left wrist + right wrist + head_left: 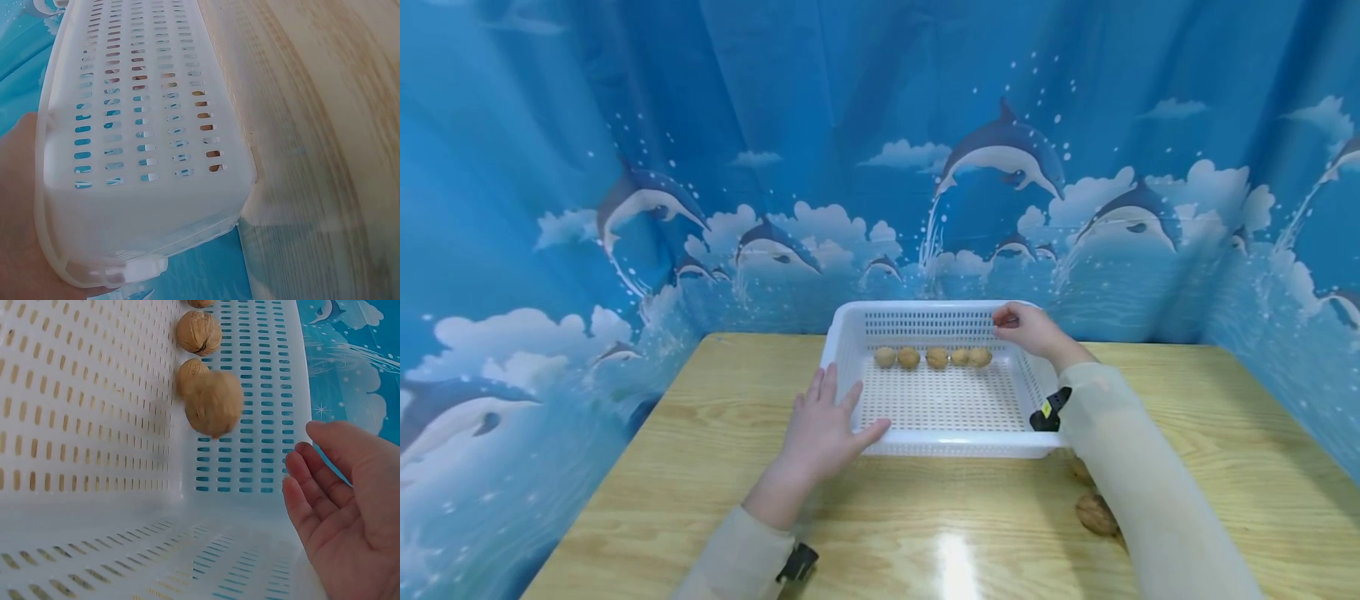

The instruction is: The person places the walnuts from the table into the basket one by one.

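A white perforated plastic basket (951, 446) stands on the table, with several walnuts (937, 357) in a row along its far side. My left hand (823, 429) rests at the basket's left front corner, its fingers spread and fairly straight. The left wrist view shows the basket's slotted side (144, 206) close up. Over the far right corner is my right hand (1030, 329); its fingers are loosely bent and hold nothing. One walnut (214, 404), blurred in the right wrist view, is apart from the fingers and overlaps another walnut (191, 374).
More walnuts (1096, 513) lie on the wooden table (910, 525) right of the basket, partly hidden by my right sleeve (1150, 475). A blue curtain with dolphins (1000, 158) hangs behind the table and along both sides.
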A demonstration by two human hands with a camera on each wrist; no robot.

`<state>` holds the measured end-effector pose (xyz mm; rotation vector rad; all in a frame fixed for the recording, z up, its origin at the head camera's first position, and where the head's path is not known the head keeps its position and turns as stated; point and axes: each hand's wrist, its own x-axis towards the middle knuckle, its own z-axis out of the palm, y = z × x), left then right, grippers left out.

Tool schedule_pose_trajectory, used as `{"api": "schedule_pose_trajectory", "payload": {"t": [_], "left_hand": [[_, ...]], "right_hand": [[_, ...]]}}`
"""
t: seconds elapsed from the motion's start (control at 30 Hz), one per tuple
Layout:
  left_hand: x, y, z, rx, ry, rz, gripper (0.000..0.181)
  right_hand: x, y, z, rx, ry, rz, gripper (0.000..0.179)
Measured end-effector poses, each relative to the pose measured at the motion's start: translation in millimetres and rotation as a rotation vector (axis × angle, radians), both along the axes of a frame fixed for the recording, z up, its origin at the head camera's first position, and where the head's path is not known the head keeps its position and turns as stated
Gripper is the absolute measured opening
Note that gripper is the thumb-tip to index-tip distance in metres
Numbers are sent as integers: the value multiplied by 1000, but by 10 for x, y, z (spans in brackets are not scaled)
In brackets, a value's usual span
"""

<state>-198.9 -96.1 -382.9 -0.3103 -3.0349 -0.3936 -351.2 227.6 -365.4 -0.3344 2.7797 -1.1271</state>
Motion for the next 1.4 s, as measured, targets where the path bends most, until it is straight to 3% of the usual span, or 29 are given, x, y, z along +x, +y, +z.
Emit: {"api": "schedule_pose_trajectory", "payload": {"t": [0.23,0.4,0.6,0.77,0.9,1.4], "left_hand": [[1,-2,-10,0,3,-7,84],[8,3,-13,6,0,-1,83],[20,18,-19,19,-22,-14,82],[23,12,14,12,-14,-6,82],[15,-4,37,5,-14,-3,82],[14,-26,22,23,-15,-20,82]], "right_hand": [[-5,1,-1,1,-14,-4,33],[22,28,28,-41,-37,-10,46],[113,188,226,-117,-108,-4,66],[268,329,470,-144,-97,24,74],[435,483,550,-117,-86,37,78],[1135,867,257,-157,-38,108,63]]}}
